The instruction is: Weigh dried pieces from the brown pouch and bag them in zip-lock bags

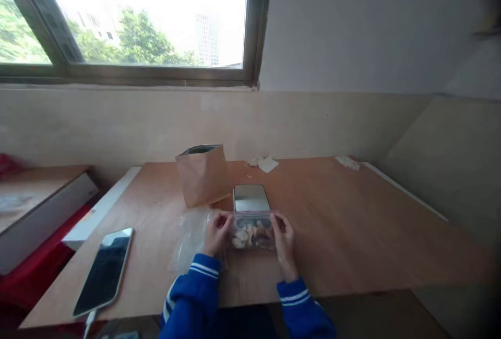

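Between my two hands is a clear zip-top plastic bag (253,233) with pale and brownish pieces in it, too small to name. My left hand (218,232) pinches its upper left corner. At the upper right corner, my right hand (284,237) has its fingers closed on the edge. Just behind the bag lies a flat device with a pale, shiny top (250,198), perhaps a small scale. Loose clear plastic bags (191,240) lie on the table beside my left hand, partly under it.
A brown paper bag (202,176) stands with its top open at the back left. On the left, a phone (105,271) lies plugged into a white cable (90,323). Scraps of white paper (268,164) rest by the wall on the wooden table (352,224).
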`<state>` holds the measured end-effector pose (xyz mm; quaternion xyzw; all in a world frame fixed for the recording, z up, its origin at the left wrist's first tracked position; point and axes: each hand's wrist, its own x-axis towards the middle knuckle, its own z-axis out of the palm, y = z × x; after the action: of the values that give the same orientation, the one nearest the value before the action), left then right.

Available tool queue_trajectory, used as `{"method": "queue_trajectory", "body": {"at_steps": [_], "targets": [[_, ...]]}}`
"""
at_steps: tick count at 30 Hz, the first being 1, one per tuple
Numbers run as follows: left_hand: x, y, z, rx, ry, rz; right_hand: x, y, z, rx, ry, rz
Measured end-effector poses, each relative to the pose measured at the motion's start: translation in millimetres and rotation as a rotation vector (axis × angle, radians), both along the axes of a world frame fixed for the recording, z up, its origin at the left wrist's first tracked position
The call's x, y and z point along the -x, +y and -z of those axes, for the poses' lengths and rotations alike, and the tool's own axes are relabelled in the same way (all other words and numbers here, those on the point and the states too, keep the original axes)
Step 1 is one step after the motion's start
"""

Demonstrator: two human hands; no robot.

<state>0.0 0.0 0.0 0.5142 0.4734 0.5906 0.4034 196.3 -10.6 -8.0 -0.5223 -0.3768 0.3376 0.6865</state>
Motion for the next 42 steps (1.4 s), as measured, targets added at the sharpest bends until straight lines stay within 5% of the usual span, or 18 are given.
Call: {"method": "queue_trajectory", "body": {"at_steps": [8,17,42], "targets": [[3,3,9.7,-0.017,-0.028,-0.015,-4,0,3,0.005,-0.027,-0.022],[2,0,6.4,0.007,-0.003,0.140,1,-6,-10,0.028,-0.002,-0.155],[2,-2,1.6,-0.014,0.048,0.110,0,-4,-1,0.033,-0.098,-0.219]]}}
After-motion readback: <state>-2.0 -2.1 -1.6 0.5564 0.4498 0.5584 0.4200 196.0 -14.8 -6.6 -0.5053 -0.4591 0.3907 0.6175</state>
